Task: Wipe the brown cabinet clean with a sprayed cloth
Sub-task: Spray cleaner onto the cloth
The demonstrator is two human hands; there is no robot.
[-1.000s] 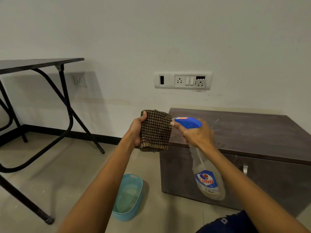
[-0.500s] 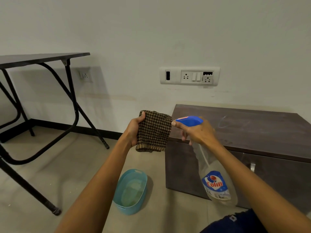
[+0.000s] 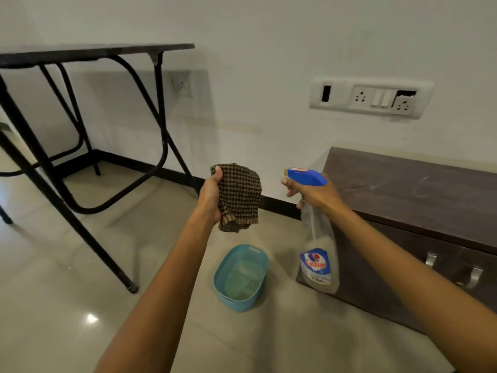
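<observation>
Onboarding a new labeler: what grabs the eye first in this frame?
Two bare arms reach into the middle: the left hand grips a brown checked cloth, and the right hand holds a spray bottle with its blue nozzle aimed at the cloth. Below them a blue tub sits on the tiled floor, with the brown cabinet against the wall at right and a black-legged table at left.

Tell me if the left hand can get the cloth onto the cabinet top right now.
Probably yes, but not straight across: the right hand and spray bottle hang between the cloth, in the left hand, and the cabinet top.
</observation>
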